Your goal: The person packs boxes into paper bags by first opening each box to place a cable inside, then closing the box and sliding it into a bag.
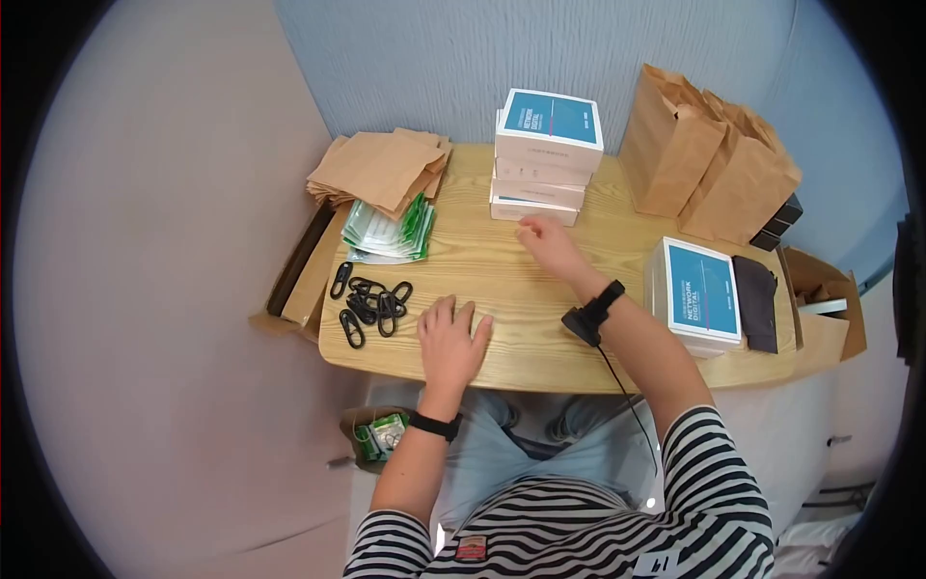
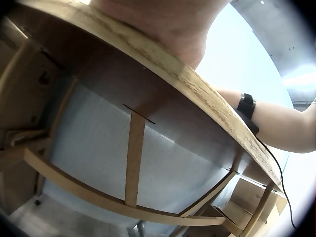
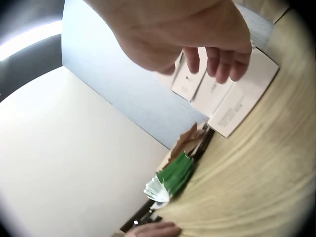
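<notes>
My left hand (image 1: 451, 345) rests on the wooden table near its front edge, fingers spread, just right of a pile of black cables (image 1: 378, 301). In the left wrist view, the heel of that hand (image 2: 163, 29) lies over the table's rim. My right hand (image 1: 550, 243) hovers before a stack of white boxes (image 1: 540, 210), the top one with a blue label reading "NETWORK DIGITAL". In the right wrist view its loosely bent fingers (image 3: 223, 69) overlap the boxes and hold nothing.
Brown paper sheets or bags (image 1: 376, 169) and green-and-white packets (image 1: 388, 234) lie at back left. Upright paper bags (image 1: 675, 154) stand at back right. Another box stack (image 1: 702, 289) sits beside a dark pouch (image 1: 757, 304). Cardboard boxes flank the table. A cable trails from my right wrist.
</notes>
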Available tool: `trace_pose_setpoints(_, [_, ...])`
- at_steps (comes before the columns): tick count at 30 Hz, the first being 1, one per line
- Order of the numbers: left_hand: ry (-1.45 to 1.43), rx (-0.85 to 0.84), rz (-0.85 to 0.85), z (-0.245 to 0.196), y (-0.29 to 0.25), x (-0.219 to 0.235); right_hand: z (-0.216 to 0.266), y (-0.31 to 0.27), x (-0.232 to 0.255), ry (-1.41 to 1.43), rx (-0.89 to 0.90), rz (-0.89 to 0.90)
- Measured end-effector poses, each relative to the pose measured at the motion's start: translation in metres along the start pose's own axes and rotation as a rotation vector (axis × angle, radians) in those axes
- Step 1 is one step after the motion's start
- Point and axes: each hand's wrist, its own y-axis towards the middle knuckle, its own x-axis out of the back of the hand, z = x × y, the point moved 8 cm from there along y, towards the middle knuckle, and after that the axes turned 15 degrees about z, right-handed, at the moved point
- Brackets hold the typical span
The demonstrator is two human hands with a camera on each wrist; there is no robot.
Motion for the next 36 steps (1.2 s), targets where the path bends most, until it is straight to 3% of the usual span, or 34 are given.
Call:
trace_pose_setpoints(1, [-0.001,-0.002,0.000,0.000,0.000,0.000,0.002,0.001,-0.006,0.011,-0.002,-0.001])
trace_pose_setpoints(3, [0.004,0.000,0.001,0.000,0.002,-0.001,0.012,0.002,-0.009,-0.317,-0.049,-0.070])
trace_pose_setpoints(4, [-0.008,0.000,-0.004,0.000,0.002,-0.001,0.018,0.003,-0.007,-0.311,-0.044,-0.063])
trace_pose_setpoints(6, [-0.009,0.022,-0.014,0.002,0.001,-0.001,0.013,0.012,0.000,-0.392,-0.261,-0.030])
trace_pose_setpoints(16, [0.001,-0.005,-0.002,0.001,0.003,-0.002,-0.012,0.035,-0.006,-0.282,-0.179,-0.038])
trace_pose_setpoints(17, [0.000,0.004,-0.002,0.000,0.002,-0.001,-0.013,0.028,-0.016,-0.299,-0.199,0.032])
trace_pose_setpoints(20, [0.026,0.004,0.000,0.000,0.002,-0.001,0.000,-0.016,-0.038,-0.338,-0.201,0.141])
trace_pose_setpoints(22, [0.055,0.000,0.003,0.002,0.002,-0.006,0.019,-0.054,-0.045,-0.166,-0.062,0.281])
trace_pose_setpoints(24, [0.087,-0.001,0.016,0.000,0.002,-0.007,0.023,-0.099,-0.058,-0.276,-0.028,0.253])
trace_pose_setpoints(26, [0.116,-0.015,-0.004,-0.002,0.000,-0.008,0.051,-0.153,-0.049,-0.187,0.055,0.290])
trace_pose_setpoints(28, [0.137,-0.042,0.000,0.000,0.000,-0.013,0.044,-0.197,-0.051,-0.166,0.142,0.178])
trace_pose_setpoints(29, [0.139,-0.010,0.019,-0.001,-0.001,-0.014,0.035,-0.218,-0.043,-0.176,0.102,0.132])
trace_pose_setpoints(32, [0.119,-0.016,0.057,-0.001,-0.003,-0.018,0.031,-0.263,-0.033,-0.128,0.184,0.123])
trace_pose_setpoints(34, [0.111,-0.013,0.052,-0.002,0.000,-0.019,0.043,-0.300,-0.009,-0.168,0.350,-0.061])
trace_pose_setpoints(35, [0.110,-0.011,0.052,-0.001,0.000,-0.020,0.041,-0.314,0.000,-0.173,0.347,-0.075])
trace_pose_setpoints(36, [0.115,0.001,0.055,-0.001,-0.003,-0.019,0.025,-0.324,0.008,-0.034,0.151,-0.032])
